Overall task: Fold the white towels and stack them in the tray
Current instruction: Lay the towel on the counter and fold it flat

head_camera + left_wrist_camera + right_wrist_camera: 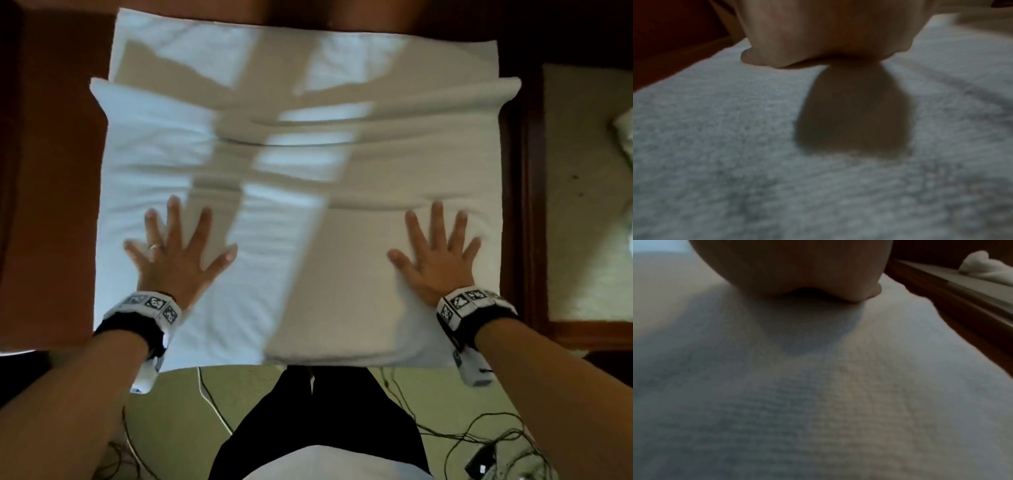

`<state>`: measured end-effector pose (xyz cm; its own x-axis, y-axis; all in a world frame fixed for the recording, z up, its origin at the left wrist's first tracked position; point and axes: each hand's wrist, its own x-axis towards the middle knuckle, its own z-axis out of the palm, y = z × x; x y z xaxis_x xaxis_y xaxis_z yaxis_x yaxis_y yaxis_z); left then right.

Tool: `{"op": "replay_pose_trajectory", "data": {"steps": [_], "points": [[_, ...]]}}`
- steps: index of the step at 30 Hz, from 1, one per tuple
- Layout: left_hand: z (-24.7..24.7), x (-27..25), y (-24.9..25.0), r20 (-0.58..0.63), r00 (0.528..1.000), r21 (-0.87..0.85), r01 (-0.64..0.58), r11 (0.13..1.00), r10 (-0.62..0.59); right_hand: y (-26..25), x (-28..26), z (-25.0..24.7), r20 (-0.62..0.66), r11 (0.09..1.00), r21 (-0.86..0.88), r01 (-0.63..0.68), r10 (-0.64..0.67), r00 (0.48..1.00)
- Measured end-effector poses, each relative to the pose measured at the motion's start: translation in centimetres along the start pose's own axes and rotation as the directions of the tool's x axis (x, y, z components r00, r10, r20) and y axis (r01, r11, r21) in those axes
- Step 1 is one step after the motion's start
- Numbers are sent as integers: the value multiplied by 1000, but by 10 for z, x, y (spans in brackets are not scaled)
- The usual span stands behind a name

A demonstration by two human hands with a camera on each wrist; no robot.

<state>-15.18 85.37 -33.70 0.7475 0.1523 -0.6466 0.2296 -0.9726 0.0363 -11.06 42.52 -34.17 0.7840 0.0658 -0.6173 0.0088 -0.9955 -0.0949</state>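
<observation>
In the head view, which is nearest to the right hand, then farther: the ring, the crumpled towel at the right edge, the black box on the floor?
From the right hand:
1. Crumpled towel, far right.
2. Black box, on the floor, lower right.
3. Ring, on the left hand.
The first two are close.

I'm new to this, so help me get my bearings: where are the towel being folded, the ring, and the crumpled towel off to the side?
white towel [359, 240], head view, flat middle.
ring [154, 246], head view, on a left-hand finger.
crumpled towel [982, 270], right wrist view, its bunched top.
</observation>
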Motion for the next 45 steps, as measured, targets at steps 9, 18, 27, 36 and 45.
{"op": "replay_pose_trajectory", "data": {"steps": [9,18,27,36,45], "points": [[-22,25,10,-30,998,-93,-61,994,58,-4,15,-15,-89,999,42,25,-21,996],[39,-24,7,-103,992,-24,-70,997,67,-4,-24,28,-92,999,-38,19,-22,996],[72,-60,10,-149,963,57,-220,974,226,35,-64,40,-435,916,385,-111,286,854],[98,-75,16,-233,950,51,-203,978,209,65,-104,55,-172,635,595,-492,699,694],[100,-77,17,-217,962,21,-168,986,168,-46,-99,-14,-741,878,456,145,284,608]]}}
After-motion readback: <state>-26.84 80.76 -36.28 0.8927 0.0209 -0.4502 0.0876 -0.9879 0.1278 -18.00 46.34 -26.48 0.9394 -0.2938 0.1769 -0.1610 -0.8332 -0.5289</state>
